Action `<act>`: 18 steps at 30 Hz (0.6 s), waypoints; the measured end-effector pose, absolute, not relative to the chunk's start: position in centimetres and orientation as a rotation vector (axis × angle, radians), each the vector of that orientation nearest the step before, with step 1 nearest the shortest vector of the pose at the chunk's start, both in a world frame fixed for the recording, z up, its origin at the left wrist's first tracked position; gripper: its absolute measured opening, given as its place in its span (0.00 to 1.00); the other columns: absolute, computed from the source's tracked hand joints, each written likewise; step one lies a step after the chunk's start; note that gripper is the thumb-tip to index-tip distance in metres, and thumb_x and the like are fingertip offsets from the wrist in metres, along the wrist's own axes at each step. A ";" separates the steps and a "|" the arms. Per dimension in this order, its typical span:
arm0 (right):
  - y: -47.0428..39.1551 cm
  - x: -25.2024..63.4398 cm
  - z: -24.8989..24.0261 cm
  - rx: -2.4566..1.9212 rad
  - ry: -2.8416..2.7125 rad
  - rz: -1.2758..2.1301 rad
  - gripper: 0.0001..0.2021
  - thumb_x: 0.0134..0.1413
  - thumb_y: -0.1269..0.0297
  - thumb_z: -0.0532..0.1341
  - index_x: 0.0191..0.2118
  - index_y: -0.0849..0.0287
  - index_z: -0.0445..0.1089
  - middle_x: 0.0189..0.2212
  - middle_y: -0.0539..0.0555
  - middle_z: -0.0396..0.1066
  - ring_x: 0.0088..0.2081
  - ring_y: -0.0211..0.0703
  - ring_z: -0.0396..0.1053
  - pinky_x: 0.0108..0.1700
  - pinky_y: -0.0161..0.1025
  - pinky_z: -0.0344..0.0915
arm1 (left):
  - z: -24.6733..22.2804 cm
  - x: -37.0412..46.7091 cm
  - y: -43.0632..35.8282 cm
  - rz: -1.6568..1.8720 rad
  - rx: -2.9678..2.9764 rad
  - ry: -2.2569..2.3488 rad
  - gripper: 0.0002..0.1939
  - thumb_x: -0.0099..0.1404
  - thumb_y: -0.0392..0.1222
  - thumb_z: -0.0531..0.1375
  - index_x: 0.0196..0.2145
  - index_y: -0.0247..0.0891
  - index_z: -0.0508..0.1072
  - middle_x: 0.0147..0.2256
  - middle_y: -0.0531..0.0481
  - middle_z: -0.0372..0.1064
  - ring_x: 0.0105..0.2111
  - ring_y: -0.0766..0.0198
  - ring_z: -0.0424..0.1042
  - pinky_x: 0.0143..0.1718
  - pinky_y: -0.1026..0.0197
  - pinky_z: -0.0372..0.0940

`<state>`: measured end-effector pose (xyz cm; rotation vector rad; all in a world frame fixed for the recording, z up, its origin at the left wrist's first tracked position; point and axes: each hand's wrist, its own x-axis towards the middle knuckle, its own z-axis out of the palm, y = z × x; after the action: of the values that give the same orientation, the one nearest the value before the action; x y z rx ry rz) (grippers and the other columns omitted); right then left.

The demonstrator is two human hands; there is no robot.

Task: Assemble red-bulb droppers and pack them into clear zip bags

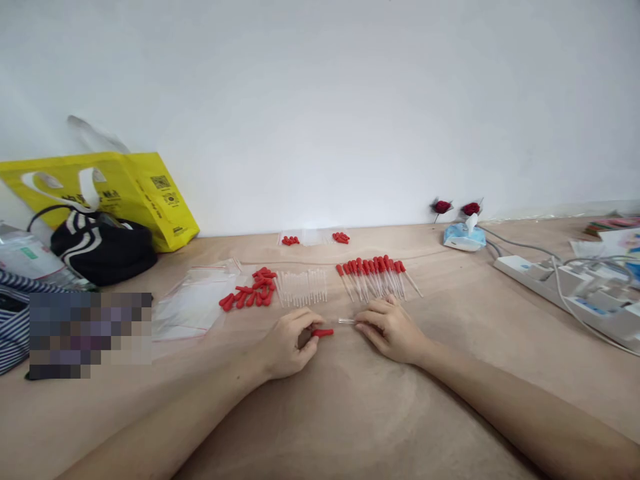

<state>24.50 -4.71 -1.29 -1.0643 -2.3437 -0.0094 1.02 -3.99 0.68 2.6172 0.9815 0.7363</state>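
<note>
both hands are low on the table point(350, 413), near its middle, fingers facing each other. left hand point(286, 347) is curled, thumb and fingers pinched on a red rubber cap point(323, 332). right hand point(390, 330) has its fingers closed on one end of a clear tube point(345, 321); the tube's free end points at the cap. cap and tube sit just above the table between the two hands, very close together. can't tell whether they touch.

behind the left hand: loose pile of red caps point(253, 293), and just right of it a row of clear tubes point(303, 287) with no caps. behind the right hand: row of finished droppers point(377, 275), red caps on, lying side by side. left of the pile, empty clear bags point(195, 303), flat on the table. near the wall, two small bags with a few red caps point(313, 237).

far left: yellow bag point(145, 190) against the wall, black bag with white stripes point(100, 250) in front of it. right side: tissue pack point(464, 235), two red roses point(456, 208) behind it, white power strip point(565, 283) with cables plugged in.
</note>
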 end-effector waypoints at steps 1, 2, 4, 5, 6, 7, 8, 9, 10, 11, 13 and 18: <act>-4.7 24.4 -1.3 -1.056 -2.349 0.004 0.08 0.56 0.66 0.52 0.36 0.58 0.69 0.28 0.52 0.68 0.32 0.39 0.63 0.38 0.40 0.50 | 0.6 1.1 -4.0 0.732 2.598 0.989 0.13 0.55 0.32 0.54 0.39 0.35 0.68 0.35 0.47 0.66 0.34 0.64 0.67 0.37 0.61 0.63; -4.7 24.3 -1.3 -1.049 -2.353 0.014 0.08 0.55 0.67 0.53 0.35 0.58 0.69 0.28 0.52 0.68 0.31 0.38 0.63 0.38 0.40 0.49 | 0.6 1.2 -3.9 0.730 2.583 0.999 0.13 0.56 0.34 0.55 0.41 0.35 0.68 0.35 0.47 0.65 0.34 0.64 0.67 0.37 0.61 0.63; -4.8 24.2 -1.4 -1.037 -2.359 0.016 0.08 0.55 0.67 0.53 0.35 0.58 0.69 0.27 0.51 0.68 0.31 0.37 0.64 0.37 0.39 0.48 | 0.4 1.4 -3.8 0.728 2.570 1.021 0.13 0.57 0.38 0.57 0.41 0.36 0.70 0.35 0.47 0.65 0.33 0.64 0.67 0.37 0.61 0.63; -4.7 24.1 -1.4 -1.033 -2.361 0.010 0.08 0.55 0.67 0.53 0.35 0.58 0.69 0.27 0.51 0.68 0.31 0.37 0.64 0.37 0.39 0.48 | 0.3 1.5 -3.7 0.731 2.565 1.035 0.12 0.58 0.39 0.57 0.40 0.37 0.71 0.34 0.48 0.65 0.32 0.64 0.66 0.35 0.62 0.63; -4.7 24.1 -1.3 -1.029 -2.362 0.002 0.08 0.55 0.67 0.53 0.35 0.58 0.69 0.27 0.51 0.68 0.30 0.37 0.64 0.37 0.39 0.48 | 0.2 1.5 -3.7 0.738 2.558 1.051 0.10 0.59 0.40 0.56 0.38 0.37 0.72 0.33 0.48 0.65 0.31 0.65 0.66 0.34 0.62 0.63; -4.8 24.1 -1.3 -1.026 -2.361 -0.007 0.08 0.55 0.67 0.53 0.35 0.58 0.69 0.27 0.51 0.68 0.30 0.36 0.63 0.38 0.39 0.48 | 0.1 1.6 -3.6 0.748 2.551 1.065 0.09 0.60 0.39 0.55 0.36 0.38 0.73 0.32 0.49 0.65 0.30 0.65 0.66 0.33 0.63 0.63; -4.8 24.1 -1.3 -1.022 -2.358 -0.013 0.08 0.55 0.68 0.53 0.35 0.58 0.69 0.27 0.50 0.68 0.30 0.36 0.63 0.38 0.39 0.47 | 0.1 1.6 -3.6 0.758 2.546 1.075 0.09 0.61 0.39 0.54 0.35 0.38 0.73 0.32 0.49 0.66 0.30 0.66 0.66 0.32 0.63 0.62; -4.8 24.1 -1.3 -1.018 -2.353 -0.015 0.07 0.54 0.68 0.53 0.35 0.58 0.69 0.26 0.50 0.68 0.30 0.36 0.63 0.38 0.39 0.47 | 0.1 1.6 -3.6 0.764 2.545 1.082 0.08 0.61 0.39 0.53 0.34 0.39 0.73 0.31 0.50 0.67 0.30 0.66 0.66 0.33 0.63 0.62; -4.8 24.1 -1.3 -1.012 -2.346 -0.015 0.07 0.54 0.68 0.53 0.35 0.58 0.69 0.26 0.50 0.69 0.30 0.36 0.63 0.38 0.39 0.47 | 0.1 1.6 -3.6 0.768 2.548 1.087 0.08 0.62 0.39 0.53 0.34 0.39 0.72 0.31 0.50 0.67 0.31 0.65 0.67 0.34 0.62 0.61; -4.8 24.0 -1.4 -1.006 -2.338 -0.013 0.07 0.54 0.67 0.54 0.35 0.58 0.69 0.26 0.50 0.68 0.29 0.36 0.63 0.38 0.39 0.47 | 0.1 1.5 -3.6 0.768 2.555 1.090 0.08 0.62 0.39 0.53 0.34 0.39 0.72 0.32 0.51 0.68 0.32 0.65 0.67 0.36 0.61 0.60; -4.9 23.9 -1.3 -0.987 -2.321 -0.010 0.07 0.53 0.67 0.54 0.35 0.58 0.69 0.25 0.49 0.68 0.28 0.36 0.62 0.39 0.40 0.47 | 0.3 1.5 -3.7 0.758 2.570 1.103 0.08 0.63 0.40 0.53 0.34 0.40 0.71 0.32 0.52 0.70 0.34 0.64 0.67 0.38 0.58 0.58; -5.3 23.2 -1.2 -0.938 -2.301 -0.003 0.08 0.53 0.68 0.53 0.34 0.59 0.69 0.25 0.49 0.69 0.27 0.35 0.61 0.41 0.41 0.47 | 0.4 1.4 -3.7 0.734 2.569 1.152 0.07 0.63 0.40 0.52 0.34 0.40 0.69 0.31 0.54 0.71 0.33 0.63 0.67 0.39 0.57 0.56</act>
<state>23.21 -5.30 -1.23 -0.9378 -2.3011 -0.0027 1.42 -3.67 0.42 2.5689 1.1517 0.7340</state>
